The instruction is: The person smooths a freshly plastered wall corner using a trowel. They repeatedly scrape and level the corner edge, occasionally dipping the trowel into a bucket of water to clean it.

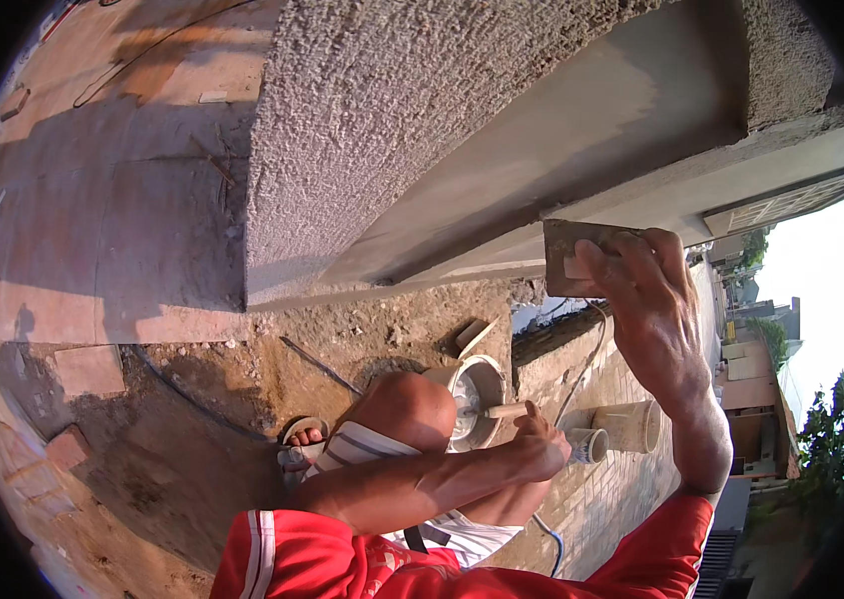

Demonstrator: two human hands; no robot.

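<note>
Close beside the grey wall [342,130], the right grip [646,290] is clamped on a flat rectangular plate [558,262], with the fingers [666,252] bent over its face. Whether the plate touches the wall, I cannot tell. To the upper left of this grip, a smooth, damp-looking band [562,120] runs along the rough wall. Below it and to the left, the left grip [540,449] is closed around a pale handle [508,410], which reaches over the mouth of a round bucket [499,379]. Just to the right of the left grip stand a small container [596,445] and, farther away, a larger beige bucket [631,427]. Left of the same grip is a bent knee [407,407].
</note>
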